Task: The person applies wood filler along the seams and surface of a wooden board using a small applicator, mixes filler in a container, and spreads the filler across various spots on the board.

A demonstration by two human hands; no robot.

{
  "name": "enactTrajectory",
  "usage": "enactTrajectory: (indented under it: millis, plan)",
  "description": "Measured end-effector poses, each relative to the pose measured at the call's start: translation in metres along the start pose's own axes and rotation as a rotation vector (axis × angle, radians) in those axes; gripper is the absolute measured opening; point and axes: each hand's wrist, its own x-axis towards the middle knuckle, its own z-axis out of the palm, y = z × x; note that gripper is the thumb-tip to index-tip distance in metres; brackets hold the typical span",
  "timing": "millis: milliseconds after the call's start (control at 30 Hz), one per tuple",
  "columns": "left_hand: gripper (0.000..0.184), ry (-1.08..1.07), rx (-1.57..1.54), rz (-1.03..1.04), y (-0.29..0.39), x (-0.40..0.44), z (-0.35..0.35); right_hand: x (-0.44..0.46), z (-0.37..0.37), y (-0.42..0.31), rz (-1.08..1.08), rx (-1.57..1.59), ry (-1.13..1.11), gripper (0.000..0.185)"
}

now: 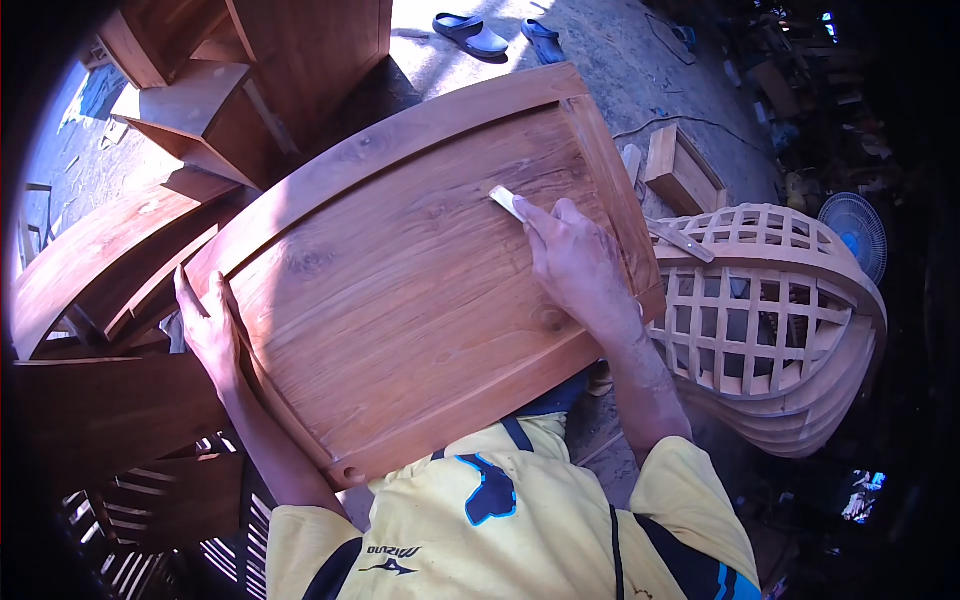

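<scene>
Centrally, in the head camera's downward view, a large wooden panel (400,270) with a raised border fills the space in front of a person in a yellow shirt (480,565). It sits at a slant, its lower edge close against the shirt; whatever carries it underneath is hidden. The right hand (575,250) is closed, thumb and fingers pinching a pale strip (505,203) whose free end meets the panel's flat inner face towards the upper right; exactly what the strip is cannot be made out. The left hand (212,325) is at the panel's left edge, thumb and fingers spread and fairly straight, seeming to steady it; how firmly it grips cannot be told. The step in hand looks like rubbing or scraping the inner face. The next move would seem to call for the strip to stay flat on the wood, with light, even pressure along the grain, and for the left hand to keep the panel from shifting; the inner corner beside the raised border probably needs the most care. To the right stands a rounded wooden lattice (770,258), with a fan (853,235) behind it. Beyond the panel's top edge, a pair of clogs (470,36) lies on the floor.
</scene>
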Motion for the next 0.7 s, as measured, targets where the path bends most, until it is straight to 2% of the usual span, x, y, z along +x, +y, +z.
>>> enactTrajectory:
  millis: [133,233,300,400,533,600,633,700]
  plan:
    - [0.068,-0.001,-0.006,-0.009,0.006,0.001,0.0,0.005,0.005,-0.001,0.022,-0.011,0.02,0.033]
    - [0.068,-0.002,-0.018,-0.024,-0.001,0.002,0.0,0.001,-0.007,0.004,0.032,-0.061,-0.094,0.036]
    - [0.067,-0.015,0.009,-0.024,-0.001,0.003,0.0,0.0,-0.009,0.001,0.011,0.046,-0.03,0.036]
    - [0.067,0.0,-0.013,-0.015,0.002,0.001,0.001,0.013,0.008,-0.006,-0.01,-0.015,0.011,0.035]
    - [0.066,-0.02,0.028,-0.057,0.007,0.001,-0.002,-0.004,-0.01,0.001,0.009,-0.071,-0.09,0.034]
    - [0.067,0.016,-0.006,-0.015,0.002,0.0,0.001,-0.024,-0.015,0.012,0.013,0.177,0.005,0.035]
    - [0.068,0.0,0.01,-0.021,0.0,-0.001,0.001,-0.032,-0.012,0.014,0.007,0.171,-0.003,0.035]
    - [0.071,-0.014,0.043,0.014,-0.012,0.004,0.002,-0.047,0.002,0.019,-0.014,0.358,0.093,0.037]
